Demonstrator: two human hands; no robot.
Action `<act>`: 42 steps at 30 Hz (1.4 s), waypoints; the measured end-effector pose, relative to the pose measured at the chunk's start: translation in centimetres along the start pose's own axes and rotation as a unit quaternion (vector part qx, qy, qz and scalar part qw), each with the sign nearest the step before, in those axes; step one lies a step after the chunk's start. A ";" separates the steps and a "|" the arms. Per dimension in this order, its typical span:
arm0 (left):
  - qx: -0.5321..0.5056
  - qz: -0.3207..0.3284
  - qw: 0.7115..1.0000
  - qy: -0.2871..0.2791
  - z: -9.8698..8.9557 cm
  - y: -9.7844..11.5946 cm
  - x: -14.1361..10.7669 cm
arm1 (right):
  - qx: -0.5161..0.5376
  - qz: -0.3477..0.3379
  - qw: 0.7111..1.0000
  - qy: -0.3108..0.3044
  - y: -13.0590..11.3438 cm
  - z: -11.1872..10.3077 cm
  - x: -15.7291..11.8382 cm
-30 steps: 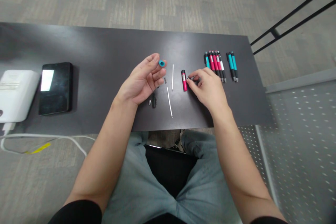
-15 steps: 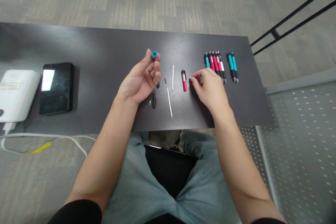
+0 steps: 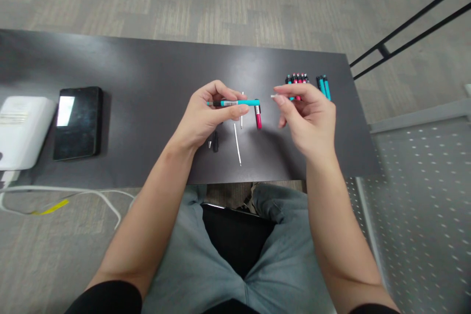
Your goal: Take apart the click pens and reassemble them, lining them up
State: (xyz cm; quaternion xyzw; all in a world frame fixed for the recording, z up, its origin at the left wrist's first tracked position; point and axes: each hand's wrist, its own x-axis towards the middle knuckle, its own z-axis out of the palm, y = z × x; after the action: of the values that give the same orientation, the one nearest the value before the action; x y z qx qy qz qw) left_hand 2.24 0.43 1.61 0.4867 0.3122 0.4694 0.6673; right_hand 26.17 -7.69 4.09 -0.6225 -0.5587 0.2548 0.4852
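Note:
Between the thumb and fingers of my left hand [image 3: 206, 113] is a teal pen barrel [image 3: 248, 103], level, its end facing right. My right hand [image 3: 307, 113] pinches a small whitish piece [image 3: 274, 96], a short gap from that end. On the table beneath lie a red pen barrel [image 3: 258, 120], one white refill [image 3: 237, 144] and a second refill [image 3: 242, 121] partly covered by my left hand. A black pen part [image 3: 215, 142] and a small silver tip [image 3: 209, 144] rest below my left hand.
Behind my right hand is a row of several pens [image 3: 294, 78], with teal pens [image 3: 324, 87] to its right. A black device [image 3: 78, 122] and a white box [image 3: 25, 132] with cables stand on the dark table [image 3: 147, 73] at the left.
My left hand has turned the teal barrel from pointing at the camera to lying level. My right hand has risen from the table with the small whitish piece and turned its fingers toward the barrel.

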 end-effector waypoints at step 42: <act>0.184 0.129 0.971 -0.084 -0.8 -0.1 -0.1 | -0.013 -0.044 0.996 -0.076 -3.4 -1.4 -1.9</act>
State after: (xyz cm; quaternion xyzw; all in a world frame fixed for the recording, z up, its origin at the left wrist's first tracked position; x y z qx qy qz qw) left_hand 1.53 0.58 1.27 0.6750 0.2707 0.4439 0.5235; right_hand 25.38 -10.25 7.22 -0.5822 -0.6242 0.2728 0.4439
